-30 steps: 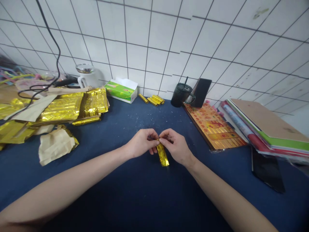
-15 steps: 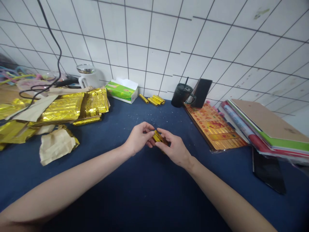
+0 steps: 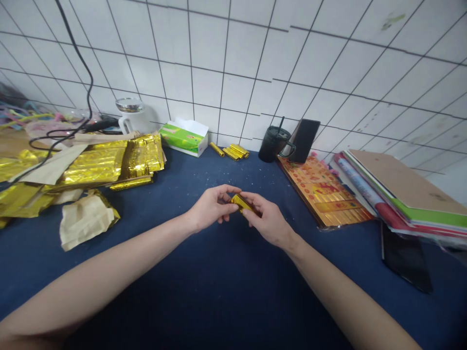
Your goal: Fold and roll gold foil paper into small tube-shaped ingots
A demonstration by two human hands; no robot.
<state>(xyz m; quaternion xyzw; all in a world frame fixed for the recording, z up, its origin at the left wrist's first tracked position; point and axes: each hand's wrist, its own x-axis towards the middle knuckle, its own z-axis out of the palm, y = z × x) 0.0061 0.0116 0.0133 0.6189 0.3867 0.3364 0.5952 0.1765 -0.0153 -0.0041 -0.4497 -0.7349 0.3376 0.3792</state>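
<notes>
A small folded piece of gold foil paper (image 3: 240, 201) is held between my two hands above the dark blue tabletop (image 3: 204, 282). My left hand (image 3: 213, 208) pinches its left end with thumb and fingers. From the other side, my right hand (image 3: 268, 219) wraps thumb and fingers around the right part, hiding some of it. Several gold foil rolls (image 3: 233, 152) lie by the wall. A big pile of flat gold foil paper (image 3: 91, 163) covers the left side, with a crumpled tan-backed sheet (image 3: 86, 219) in front of it.
By the wall stand a white mug (image 3: 133, 116), a green tissue pack (image 3: 185, 136), a black cup (image 3: 274, 144) and a propped phone (image 3: 305, 141). On the right are an orange printed packet (image 3: 324, 192), stacked folders (image 3: 412, 184) and a black flat object (image 3: 406, 257). A black cable (image 3: 87, 73) hangs left.
My fingers have closed further around the foil paper, and both thumbs now press on its near side. The hands stay in nearly the same place.
</notes>
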